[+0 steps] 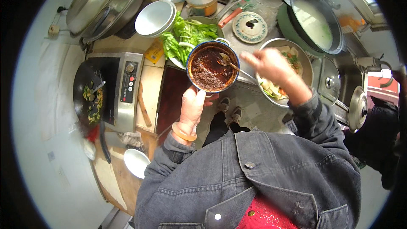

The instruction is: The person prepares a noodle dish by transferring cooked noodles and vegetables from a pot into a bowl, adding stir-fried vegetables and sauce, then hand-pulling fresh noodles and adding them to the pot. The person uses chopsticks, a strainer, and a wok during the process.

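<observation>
My left hand point(192, 105) grips the near handle of a small blue-rimmed enamel pot point(189, 66). Dark red-brown chili sauce point(211, 74) fills much of the pot. A metal spoon point(225, 59) rests in the sauce, its handle slanting out over the right rim. My right hand point(270, 63) is blurred, just right of the pot and above a wide metal bowl point(310, 86). No object shows in its fingers, whose undersides are hidden. The bowl holds pale wrapper-like pieces with chopped greens and orange bits point(273, 91).
Leafy greens point(187, 33) lie behind the pot, near stacked white bowls point(155, 19) and a patterned enamel lid point(250, 27). A large pot of cloudy liquid point(313, 22) stands back right. Left, a wok point(86, 92) sits on an induction cooker point(128, 86). A person in dark clothes point(372, 140) is at right.
</observation>
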A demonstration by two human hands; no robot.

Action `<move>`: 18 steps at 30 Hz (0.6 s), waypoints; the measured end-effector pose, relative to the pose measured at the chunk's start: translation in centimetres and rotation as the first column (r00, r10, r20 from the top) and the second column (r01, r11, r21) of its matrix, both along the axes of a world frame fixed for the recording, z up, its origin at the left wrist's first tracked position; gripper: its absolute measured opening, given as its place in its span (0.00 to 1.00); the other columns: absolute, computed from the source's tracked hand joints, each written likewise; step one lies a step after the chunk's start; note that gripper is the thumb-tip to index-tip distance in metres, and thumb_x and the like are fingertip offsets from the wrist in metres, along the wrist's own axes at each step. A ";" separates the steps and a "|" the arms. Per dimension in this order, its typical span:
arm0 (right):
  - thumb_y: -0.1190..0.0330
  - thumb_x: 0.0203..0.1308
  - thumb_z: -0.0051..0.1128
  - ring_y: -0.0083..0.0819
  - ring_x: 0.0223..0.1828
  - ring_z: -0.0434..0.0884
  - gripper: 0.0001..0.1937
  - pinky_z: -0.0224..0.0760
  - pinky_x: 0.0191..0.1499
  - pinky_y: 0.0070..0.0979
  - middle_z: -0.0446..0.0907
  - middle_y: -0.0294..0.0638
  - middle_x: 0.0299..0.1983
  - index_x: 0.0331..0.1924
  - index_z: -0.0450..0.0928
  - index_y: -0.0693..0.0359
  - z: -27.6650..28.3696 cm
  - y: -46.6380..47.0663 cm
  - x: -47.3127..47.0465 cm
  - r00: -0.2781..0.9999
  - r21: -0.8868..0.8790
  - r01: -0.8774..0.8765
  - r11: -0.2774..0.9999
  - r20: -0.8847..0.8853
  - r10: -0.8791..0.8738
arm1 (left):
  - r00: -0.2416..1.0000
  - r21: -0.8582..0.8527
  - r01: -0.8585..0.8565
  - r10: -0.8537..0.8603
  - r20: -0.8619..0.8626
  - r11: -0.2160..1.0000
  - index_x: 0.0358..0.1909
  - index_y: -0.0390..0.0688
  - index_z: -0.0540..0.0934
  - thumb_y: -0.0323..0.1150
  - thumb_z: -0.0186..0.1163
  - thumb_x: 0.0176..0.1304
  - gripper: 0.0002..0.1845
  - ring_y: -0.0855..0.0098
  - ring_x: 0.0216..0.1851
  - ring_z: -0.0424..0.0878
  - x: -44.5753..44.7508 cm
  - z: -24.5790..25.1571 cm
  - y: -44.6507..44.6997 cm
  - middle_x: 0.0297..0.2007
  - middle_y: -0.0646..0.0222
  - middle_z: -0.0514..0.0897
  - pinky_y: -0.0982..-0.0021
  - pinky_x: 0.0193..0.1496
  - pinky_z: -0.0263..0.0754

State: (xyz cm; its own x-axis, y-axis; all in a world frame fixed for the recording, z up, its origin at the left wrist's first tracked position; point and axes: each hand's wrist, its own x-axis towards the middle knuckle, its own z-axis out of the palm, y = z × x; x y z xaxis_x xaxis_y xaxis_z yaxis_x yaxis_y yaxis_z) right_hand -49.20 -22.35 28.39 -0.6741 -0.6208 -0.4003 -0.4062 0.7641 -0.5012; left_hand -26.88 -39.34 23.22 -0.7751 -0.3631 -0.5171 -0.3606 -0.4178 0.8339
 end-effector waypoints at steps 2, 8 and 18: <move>0.53 0.71 0.54 0.29 0.21 0.81 0.23 0.76 0.30 0.31 0.82 0.42 0.21 0.33 0.82 0.68 -0.1 1.6 2.4 0.936 -0.068 0.125 0.990 0.339 -0.095 | 1.000 -0.034 0.030 -0.029 0.006 0.999 0.55 0.36 0.75 0.35 0.51 0.73 0.16 0.67 0.43 0.89 -1.5 0.1 0.5 0.47 0.61 0.86 0.76 0.36 0.79; 0.64 0.69 0.53 0.43 0.27 0.84 0.11 0.76 0.33 0.38 0.82 0.51 0.25 0.37 0.81 0.63 -1.5 5.1 3.2 0.974 -0.429 0.221 0.876 0.054 -0.219 | 0.989 -0.107 0.149 -0.148 0.015 0.983 0.54 0.36 0.75 0.35 0.51 0.72 0.16 0.68 0.41 0.89 -4.1 0.5 2.0 0.46 0.61 0.86 0.76 0.36 0.79; 0.67 0.67 0.53 0.35 0.27 0.84 0.10 0.76 0.33 0.36 0.84 0.46 0.26 0.37 0.83 0.64 -1.4 6.0 3.7 0.953 -0.490 0.238 0.839 -0.048 -0.299 | 0.962 -0.193 0.271 -0.271 0.029 0.943 0.53 0.34 0.75 0.34 0.49 0.73 0.16 0.68 0.42 0.89 -4.5 1.1 4.2 0.45 0.60 0.87 0.75 0.36 0.80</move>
State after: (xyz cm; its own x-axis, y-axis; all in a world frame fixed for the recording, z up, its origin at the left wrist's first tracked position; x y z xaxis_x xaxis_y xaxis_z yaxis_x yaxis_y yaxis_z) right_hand -45.53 -16.34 26.98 -0.8649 -0.5017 -0.0124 -0.2984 0.5339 -0.7911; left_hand -31.37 -35.15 24.29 -0.8573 -0.2325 -0.4593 -0.4393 -0.1350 0.8882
